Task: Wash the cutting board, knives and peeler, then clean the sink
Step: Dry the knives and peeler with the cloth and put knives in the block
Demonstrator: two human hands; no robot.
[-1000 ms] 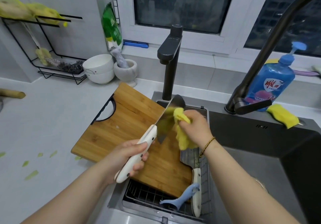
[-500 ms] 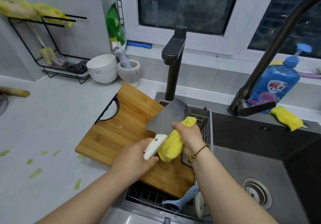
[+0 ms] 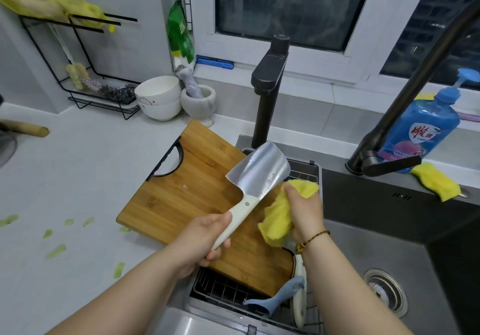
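Head view: sink station, single moment logged. The cleaver (image 3: 259,172) was held above the cutting board (image 3: 187,191), with its blade tilted up and away toward the tall black faucet (image 3: 267,95). Its white handle was gripped by the left hand (image 3: 200,241), fingers curled round it. A bunched yellow cloth (image 3: 276,220) was clutched in the right hand (image 3: 305,210) and held at the blade's right edge near the heel; whether cloth and steel were touching could not be told.

The cutting board was laid askew, its far part on the countertop (image 3: 91,178) and its near corner over the wire rack (image 3: 220,289) set in the left of the sink (image 3: 350,256). In the rack, just beside that corner, a blue peeler (image 3: 275,301) and a second knife (image 3: 298,306) with a white handle were seen — the knife's blade was hidden. The drain (image 3: 385,292) was seen in the sink floor to the right.

Noted on the far ledge: a blue soap bottle (image 3: 426,132) behind a second faucet (image 3: 389,132), with a yellow sponge (image 3: 436,181) near it. Green peel scraps (image 3: 55,251) were scattered on the countertop at left.
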